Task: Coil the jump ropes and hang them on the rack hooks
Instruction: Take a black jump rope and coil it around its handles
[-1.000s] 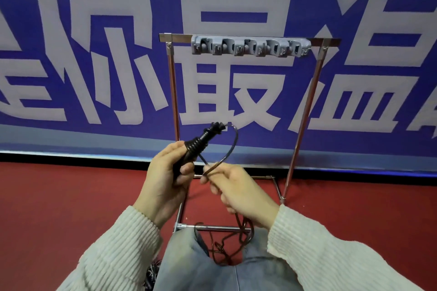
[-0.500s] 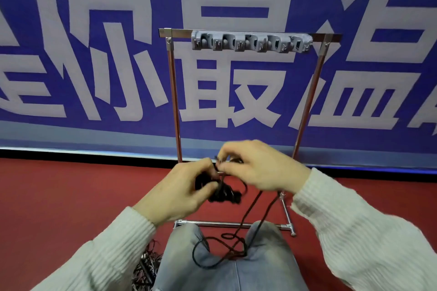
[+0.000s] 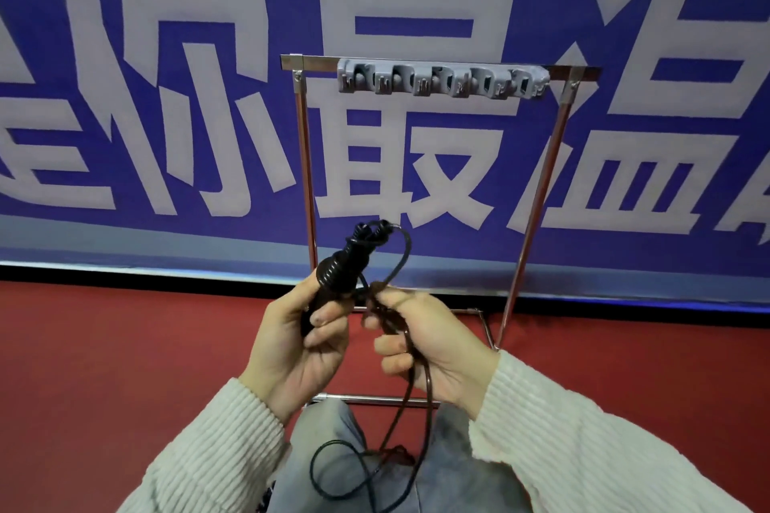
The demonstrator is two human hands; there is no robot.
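Observation:
My left hand (image 3: 304, 342) grips the black jump rope handles (image 3: 346, 267), which point up and away with several turns of cord wound round them. My right hand (image 3: 425, 342) holds the dark cord (image 3: 400, 262) just right of the handles; a loop of it arches from the handle tips down to my fingers. The loose rest of the cord (image 3: 354, 466) hangs through my right palm and lies in loops on my lap. The metal rack (image 3: 304, 162) stands ahead, its grey hook strip (image 3: 441, 78) on the top bar bare of ropes.
The rack's base bars (image 3: 375, 399) lie on the red floor (image 3: 104, 367) just beyond my knees. A blue banner with large white characters (image 3: 166, 96) covers the wall behind. More dark cords (image 3: 262, 500) show at the bottom edge left of my leg.
My hands had come together low with the bundle half a second ago. Now the handles are raised again in my left hand and my right hand has dropped back, drawing a fresh loop of cord.

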